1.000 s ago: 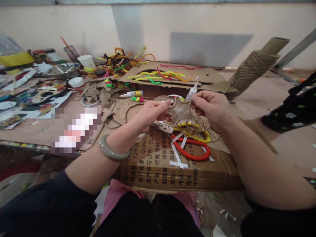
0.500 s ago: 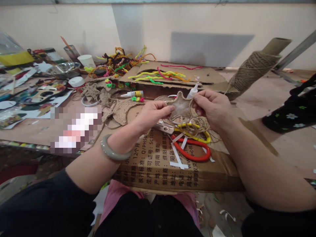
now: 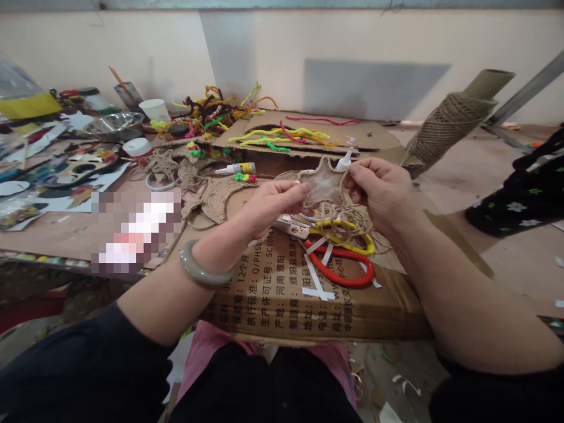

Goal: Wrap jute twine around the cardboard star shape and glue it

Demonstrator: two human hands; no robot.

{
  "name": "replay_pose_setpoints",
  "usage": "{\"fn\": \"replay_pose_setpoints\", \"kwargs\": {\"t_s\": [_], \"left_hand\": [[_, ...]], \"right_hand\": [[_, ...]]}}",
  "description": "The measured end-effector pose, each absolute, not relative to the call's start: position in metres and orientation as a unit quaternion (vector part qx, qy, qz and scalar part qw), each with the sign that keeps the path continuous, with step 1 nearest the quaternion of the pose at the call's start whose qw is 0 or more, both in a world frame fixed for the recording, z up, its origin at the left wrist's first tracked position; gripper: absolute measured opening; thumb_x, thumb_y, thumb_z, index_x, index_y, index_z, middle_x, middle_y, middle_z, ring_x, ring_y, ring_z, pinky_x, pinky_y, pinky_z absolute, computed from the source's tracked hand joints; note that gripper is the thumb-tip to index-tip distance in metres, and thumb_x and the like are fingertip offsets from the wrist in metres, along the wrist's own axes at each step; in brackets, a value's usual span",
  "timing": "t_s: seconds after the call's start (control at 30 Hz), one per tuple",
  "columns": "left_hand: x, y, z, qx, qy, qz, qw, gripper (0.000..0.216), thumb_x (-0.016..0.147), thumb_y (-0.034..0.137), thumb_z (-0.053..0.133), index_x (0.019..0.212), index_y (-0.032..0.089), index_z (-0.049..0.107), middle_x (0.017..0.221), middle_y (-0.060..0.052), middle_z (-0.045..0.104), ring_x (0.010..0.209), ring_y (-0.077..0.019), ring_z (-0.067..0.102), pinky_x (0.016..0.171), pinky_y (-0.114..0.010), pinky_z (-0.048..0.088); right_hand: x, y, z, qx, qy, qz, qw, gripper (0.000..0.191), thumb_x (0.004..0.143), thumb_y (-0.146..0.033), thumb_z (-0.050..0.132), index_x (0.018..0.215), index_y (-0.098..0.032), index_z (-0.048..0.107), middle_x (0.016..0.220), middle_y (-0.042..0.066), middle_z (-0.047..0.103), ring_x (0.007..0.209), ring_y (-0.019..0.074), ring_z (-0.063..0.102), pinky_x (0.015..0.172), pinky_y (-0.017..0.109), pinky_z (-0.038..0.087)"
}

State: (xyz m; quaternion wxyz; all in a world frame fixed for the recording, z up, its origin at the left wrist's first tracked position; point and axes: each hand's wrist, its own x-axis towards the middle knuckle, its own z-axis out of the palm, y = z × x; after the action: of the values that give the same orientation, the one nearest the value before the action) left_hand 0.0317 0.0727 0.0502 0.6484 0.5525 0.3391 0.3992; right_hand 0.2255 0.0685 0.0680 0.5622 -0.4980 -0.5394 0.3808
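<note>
The left grip (image 3: 278, 202) is closed to a pinch, its thumb lying over the side point of a twine-edged star (image 3: 326, 185) and its fingers mostly hidden behind. The right grip (image 3: 382, 187) pinches the opposite edge between thumb and forefinger, the other fingers curled in below. The star therefore hangs between the two grips, raised above the cardboard (image 3: 273, 294), its flat face towards the wearer and a whitish haze across its middle. Just behind the right grip's thumb stands a white-nozzled bottle (image 3: 345, 160), partly covered by the star. Below the two grips lie scissors (image 3: 294, 228) with one red and one yellow handle, and loose twine (image 3: 356, 222) tangles over the yellow one, nearest the right grip. Beyond the left grip are a curved twine piece (image 3: 222, 200) and a small glue tube (image 3: 240, 168). Well past the right grip, a twine-wound tube (image 3: 453, 126) leans above the bench (image 3: 506, 241). A pale bangle (image 3: 201, 274) circles the wrist behind the left grip.
</note>
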Motion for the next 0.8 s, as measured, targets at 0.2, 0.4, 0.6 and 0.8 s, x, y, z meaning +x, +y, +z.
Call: {"fn": "replay_pose_setpoints", "kwargs": {"t_s": [0.2, 0.4, 0.6, 0.8], "left_hand": [[0.031, 0.071, 0.052, 0.552, 0.360, 0.383, 0.648, 0.022, 0.079, 0.029, 0.074, 0.069, 0.014, 0.061, 0.068, -0.002, 0.071, 0.064, -0.0102, 0.066, 0.072, -0.026, 0.052], [0.033, 0.070, 0.053, 0.537, 0.366, 0.401, 0.645, 0.022, 0.082, 0.028, 0.072, 0.069, 0.014, 0.061, 0.065, 0.000, 0.068, 0.060, -0.0087, 0.065, 0.069, -0.024, 0.051], [0.035, 0.071, 0.047, 0.526, 0.330, 0.400, 0.674, 0.041, 0.073, 0.053, 0.077, 0.081, 0.015, 0.064, 0.082, -0.004, 0.074, 0.075, -0.0130, 0.070, 0.075, -0.026, 0.052], [0.039, 0.070, 0.044, 0.525, 0.368, 0.409, 0.649, 0.024, 0.074, 0.032, 0.078, 0.081, 0.012, 0.066, 0.074, -0.004, 0.073, 0.067, -0.0105, 0.066, 0.073, -0.026, 0.051]], "right_hand": [[0.225, 0.068, 0.067, -0.496, -0.536, 0.389, 0.561, 0.019, 0.084, -0.020, 0.065, 0.066, -0.020, 0.057, 0.055, -0.004, 0.054, 0.040, 0.0039, 0.041, 0.039, 0.021, 0.029], [0.223, 0.067, 0.068, -0.493, -0.527, 0.391, 0.571, 0.021, 0.085, -0.014, 0.061, 0.066, -0.020, 0.058, 0.055, -0.004, 0.055, 0.040, 0.0046, 0.042, 0.041, 0.022, 0.031], [0.221, 0.069, 0.067, -0.490, -0.494, 0.381, 0.609, 0.022, 0.086, -0.011, 0.058, 0.065, -0.020, 0.056, 0.054, -0.004, 0.054, 0.040, 0.0049, 0.043, 0.040, 0.021, 0.032], [0.213, 0.070, 0.055, -0.463, -0.524, 0.383, 0.604, 0.017, 0.085, -0.020, 0.062, 0.068, -0.020, 0.057, 0.055, -0.005, 0.055, 0.040, 0.0040, 0.044, 0.041, 0.020, 0.033]]}}
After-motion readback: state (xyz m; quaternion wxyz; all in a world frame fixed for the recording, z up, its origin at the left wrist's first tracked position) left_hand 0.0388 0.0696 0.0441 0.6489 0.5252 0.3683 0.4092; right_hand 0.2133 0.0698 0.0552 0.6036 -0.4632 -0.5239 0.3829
